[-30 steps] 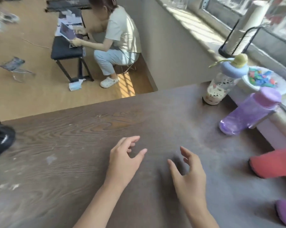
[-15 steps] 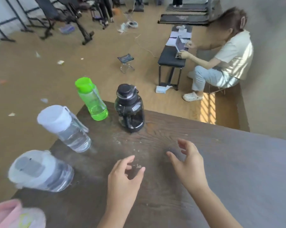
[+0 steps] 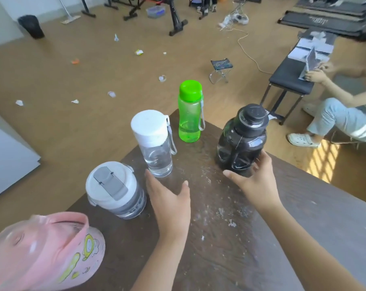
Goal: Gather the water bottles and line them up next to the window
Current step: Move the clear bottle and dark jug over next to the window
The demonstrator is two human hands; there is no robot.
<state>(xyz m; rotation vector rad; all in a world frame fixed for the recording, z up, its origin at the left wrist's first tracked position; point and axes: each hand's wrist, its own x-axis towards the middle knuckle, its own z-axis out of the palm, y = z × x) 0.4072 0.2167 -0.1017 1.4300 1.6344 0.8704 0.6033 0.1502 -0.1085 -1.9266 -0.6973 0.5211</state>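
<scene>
Several bottles stand at the left end of the dark wooden table (image 3: 251,238). A green bottle (image 3: 190,114) is farthest, near the corner. Right of it stands a squat black jug (image 3: 242,141). A clear bottle with a white cap (image 3: 154,143) and a grey bottle with a white flip lid (image 3: 116,191) stand along the left edge. A pink bottle (image 3: 43,253) fills the near left corner. My right hand (image 3: 252,179) is open, its fingers around the black jug's base. My left hand (image 3: 167,198) is open just below the clear bottle, not holding it.
A person sits at the right by a black bench (image 3: 293,78) with papers. A small folding stool (image 3: 221,69), a cable, scraps of litter and exercise equipment (image 3: 175,15) are on the wooden floor beyond the table.
The view has swung left from the window sill to the table's left end. Both hands have reached forward; the right one now touches the black jug, the left nears the clear bottle.
</scene>
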